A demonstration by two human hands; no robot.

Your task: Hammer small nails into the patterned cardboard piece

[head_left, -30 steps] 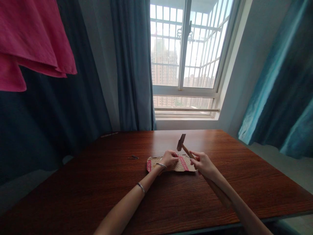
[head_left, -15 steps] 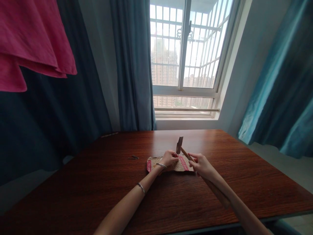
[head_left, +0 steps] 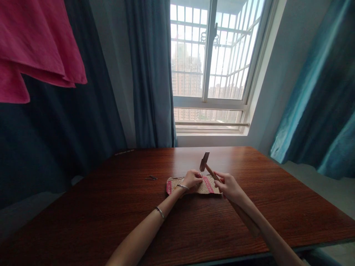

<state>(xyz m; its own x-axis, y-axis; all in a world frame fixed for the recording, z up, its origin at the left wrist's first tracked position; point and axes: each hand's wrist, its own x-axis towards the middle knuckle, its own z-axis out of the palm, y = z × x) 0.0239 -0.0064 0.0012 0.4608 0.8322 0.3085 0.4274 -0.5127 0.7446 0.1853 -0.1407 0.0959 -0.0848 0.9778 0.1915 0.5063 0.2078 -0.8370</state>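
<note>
A flat beige piece with pink bands and dots [head_left: 206, 185] lies on the brown wooden table [head_left: 111, 207]. My left hand [head_left: 192, 178] rests on it with fingertips pinched together near its middle; what they pinch is too small to make out. My right hand [head_left: 230, 186] is closed round the wooden handle of a small hammer [head_left: 205, 161]. The metal head hangs just above my left fingertips, and the handle runs back under my right forearm.
Two or three small nails [head_left: 151, 178] lie on the table left of the piece. A window [head_left: 210, 66] with a grille is behind the table, blue curtains [head_left: 151, 74] on both sides. Pink cloth [head_left: 36, 44] hangs at the upper left.
The hammer head dropped toward my left fingertips half a second ago and has risen a little again. My left hand stayed on the piece.
</note>
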